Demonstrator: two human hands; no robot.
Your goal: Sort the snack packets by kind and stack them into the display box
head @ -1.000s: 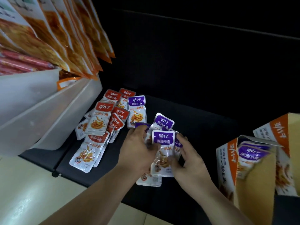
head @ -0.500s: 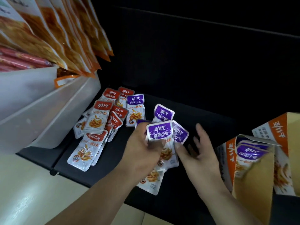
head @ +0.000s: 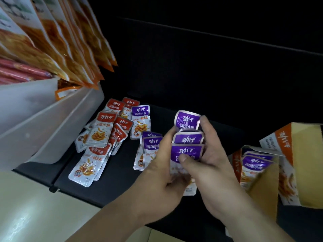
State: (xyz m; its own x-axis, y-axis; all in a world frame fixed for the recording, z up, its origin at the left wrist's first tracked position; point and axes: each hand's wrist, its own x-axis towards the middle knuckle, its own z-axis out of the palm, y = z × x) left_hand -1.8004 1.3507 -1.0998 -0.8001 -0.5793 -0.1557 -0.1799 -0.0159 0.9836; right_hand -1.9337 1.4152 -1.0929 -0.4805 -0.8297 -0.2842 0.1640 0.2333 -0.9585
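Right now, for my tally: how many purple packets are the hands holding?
3 purple packets, fanned between left hand and right hand: top, middle, front; others may hide behind.

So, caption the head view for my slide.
Left hand and right hand hold purple packets near the display box; red packets lie aside.

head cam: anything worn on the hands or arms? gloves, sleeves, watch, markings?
Nothing worn that shows. The left hand and right hand are bare: no gloves, rings, watch, wristbands or markings visible. No sleeves in view up to the frame edge.
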